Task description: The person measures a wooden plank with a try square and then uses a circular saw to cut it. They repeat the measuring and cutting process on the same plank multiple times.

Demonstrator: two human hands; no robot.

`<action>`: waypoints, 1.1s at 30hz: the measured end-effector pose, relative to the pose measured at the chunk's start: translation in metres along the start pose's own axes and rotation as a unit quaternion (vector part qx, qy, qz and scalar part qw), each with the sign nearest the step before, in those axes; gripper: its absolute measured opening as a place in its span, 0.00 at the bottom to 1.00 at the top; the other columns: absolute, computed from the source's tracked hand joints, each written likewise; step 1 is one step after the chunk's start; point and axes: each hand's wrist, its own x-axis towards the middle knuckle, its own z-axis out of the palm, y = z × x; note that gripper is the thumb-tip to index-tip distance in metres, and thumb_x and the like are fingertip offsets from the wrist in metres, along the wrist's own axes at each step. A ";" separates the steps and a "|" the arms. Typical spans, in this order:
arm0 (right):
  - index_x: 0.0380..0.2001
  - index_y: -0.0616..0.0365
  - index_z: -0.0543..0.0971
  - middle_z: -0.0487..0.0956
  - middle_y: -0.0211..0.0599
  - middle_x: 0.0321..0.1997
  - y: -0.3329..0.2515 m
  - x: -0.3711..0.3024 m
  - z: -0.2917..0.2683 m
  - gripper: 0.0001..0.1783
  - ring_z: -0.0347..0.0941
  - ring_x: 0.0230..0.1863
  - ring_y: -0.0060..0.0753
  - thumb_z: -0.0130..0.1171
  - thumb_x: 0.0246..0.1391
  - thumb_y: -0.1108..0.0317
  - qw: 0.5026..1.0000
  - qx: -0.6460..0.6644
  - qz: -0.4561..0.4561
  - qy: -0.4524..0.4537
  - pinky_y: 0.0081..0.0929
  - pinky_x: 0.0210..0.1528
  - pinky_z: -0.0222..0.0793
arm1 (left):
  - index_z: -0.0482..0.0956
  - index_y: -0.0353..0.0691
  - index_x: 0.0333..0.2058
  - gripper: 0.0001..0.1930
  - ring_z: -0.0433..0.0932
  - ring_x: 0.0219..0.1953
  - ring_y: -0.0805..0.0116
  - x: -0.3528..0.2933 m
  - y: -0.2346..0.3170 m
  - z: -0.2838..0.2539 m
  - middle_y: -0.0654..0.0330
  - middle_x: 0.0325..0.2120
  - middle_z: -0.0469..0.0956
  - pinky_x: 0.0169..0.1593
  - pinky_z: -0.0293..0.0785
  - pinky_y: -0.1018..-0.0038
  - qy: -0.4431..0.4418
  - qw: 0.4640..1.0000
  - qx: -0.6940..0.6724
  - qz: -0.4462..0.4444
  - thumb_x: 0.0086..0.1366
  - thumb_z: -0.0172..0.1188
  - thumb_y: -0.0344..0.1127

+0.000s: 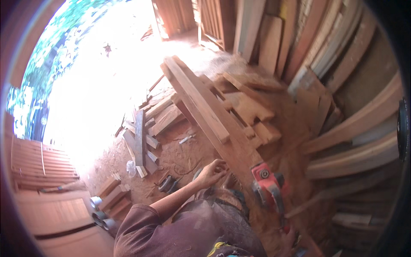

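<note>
My left hand [212,173] is beside the near edge of a long wooden workbench [246,158], its fingers loosely curled with a gap between them and nothing seen in them. Along the bench top lies a long, straight board [199,100]. On the bench's near end sits a red and grey power tool [269,184]; its exact kind is unclear. Just below the tool, my right hand [290,240] is dim and blurred near the lower edge. Whether its fingers grip anything cannot be made out.
Notched wooden pieces [246,107] are piled along the bench's right side. Offcuts [140,137] litter the dusty floor at left, near a dark coiled object [168,184]. Tall planks [269,45] lean at the back right; curved boards [359,154] stand at right. Stacked panels [60,216] lie at lower left.
</note>
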 end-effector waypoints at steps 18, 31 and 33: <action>0.59 0.66 0.80 0.86 0.52 0.53 -0.239 -0.053 -0.079 0.20 0.84 0.52 0.49 0.62 0.69 0.67 0.901 0.048 -0.273 0.335 0.42 0.56 0.78 | 0.79 0.37 0.64 0.42 0.76 0.68 0.44 -0.212 -0.354 -0.054 0.39 0.64 0.77 0.68 0.75 0.56 0.132 0.936 0.005 -0.326 0.59 0.69 0.63; 0.56 0.61 0.84 0.87 0.49 0.50 -0.536 -0.129 0.203 0.18 0.87 0.52 0.44 0.69 0.65 0.67 0.723 -0.309 -0.546 -0.289 0.35 0.56 0.81 | 0.57 0.62 0.80 0.48 0.34 0.82 0.27 -0.282 -0.371 0.017 0.50 0.84 0.29 0.72 0.59 0.27 -0.016 0.888 -0.093 -0.451 0.66 0.69 0.64; 0.54 0.60 0.84 0.87 0.51 0.49 -0.564 -0.118 0.263 0.16 0.87 0.51 0.48 0.68 0.66 0.67 0.678 -0.345 -0.537 -0.364 0.39 0.54 0.82 | 0.56 0.64 0.80 0.49 0.32 0.83 0.28 -0.288 -0.375 0.031 0.52 0.84 0.26 0.71 0.61 0.26 0.013 0.870 -0.154 -0.468 0.65 0.71 0.61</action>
